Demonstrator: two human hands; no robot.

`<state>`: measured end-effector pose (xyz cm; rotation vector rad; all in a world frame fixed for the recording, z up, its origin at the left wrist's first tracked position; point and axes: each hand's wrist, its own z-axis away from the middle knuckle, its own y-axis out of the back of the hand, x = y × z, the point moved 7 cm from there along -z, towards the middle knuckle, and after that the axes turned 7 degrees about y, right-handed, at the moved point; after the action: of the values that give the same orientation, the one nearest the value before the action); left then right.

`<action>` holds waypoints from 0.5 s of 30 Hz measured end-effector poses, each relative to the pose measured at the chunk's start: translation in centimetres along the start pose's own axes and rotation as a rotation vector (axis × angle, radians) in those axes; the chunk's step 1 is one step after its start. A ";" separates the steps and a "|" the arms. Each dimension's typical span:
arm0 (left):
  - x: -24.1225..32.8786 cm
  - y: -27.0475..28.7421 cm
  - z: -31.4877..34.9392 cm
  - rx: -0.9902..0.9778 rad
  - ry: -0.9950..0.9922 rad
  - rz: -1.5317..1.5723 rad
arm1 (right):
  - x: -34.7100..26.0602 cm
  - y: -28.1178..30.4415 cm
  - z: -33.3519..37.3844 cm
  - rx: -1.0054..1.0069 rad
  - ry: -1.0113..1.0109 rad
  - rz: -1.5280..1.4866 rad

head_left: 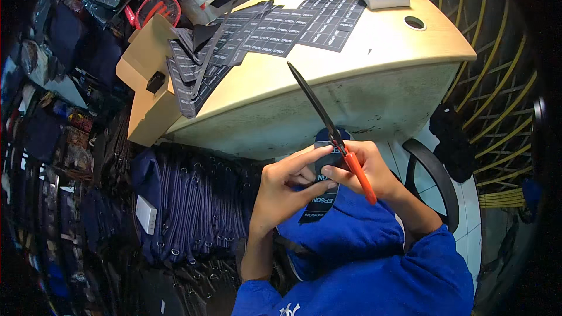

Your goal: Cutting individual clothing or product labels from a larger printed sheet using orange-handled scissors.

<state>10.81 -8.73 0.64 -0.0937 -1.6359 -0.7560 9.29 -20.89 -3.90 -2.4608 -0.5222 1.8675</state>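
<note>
In front of my body, above my blue-clothed lap, both hands hold a narrow dark strip of printed labels [321, 202]. My left hand [287, 184] pinches the strip from the left between thumb and fingers. On the other side, my right hand [372, 167] presses its thumb against the strip's upper part. That same hand also carries scissors [315, 102] with orange handles; their long dark blades lie together and point up toward the table. The fingers behind the strip are partly hidden.
Ahead stands a light wooden table [386, 50] with dark printed label sheets [281, 32] and a white tray [389, 1] of dark pieces. An open cardboard box [153, 108] sits at its left end. Stacked navy bags [196, 216] lie left; a black chair [434, 169] stands right.
</note>
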 end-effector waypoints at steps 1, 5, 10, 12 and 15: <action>0.0 0.1 -0.2 0.015 -0.009 0.012 | 0.0 0.1 -0.2 0.004 -0.009 -0.017; -0.3 0.2 -1.7 0.061 0.001 0.076 | -1.1 0.9 -1.3 0.099 0.130 -0.046; 2.2 0.8 -6.5 0.035 -0.117 0.059 | -3.1 4.2 -4.1 0.245 0.211 0.105; 2.8 1.3 -10.0 0.025 -0.160 0.025 | -3.0 6.3 -5.5 0.351 0.241 0.062; 4.0 1.7 -15.4 0.015 -0.252 0.116 | -3.0 9.2 -7.6 0.441 0.181 0.129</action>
<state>23.86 -16.75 5.18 -0.2804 -1.8575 -0.6628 18.04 -28.94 -0.80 -2.3660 0.0548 1.5617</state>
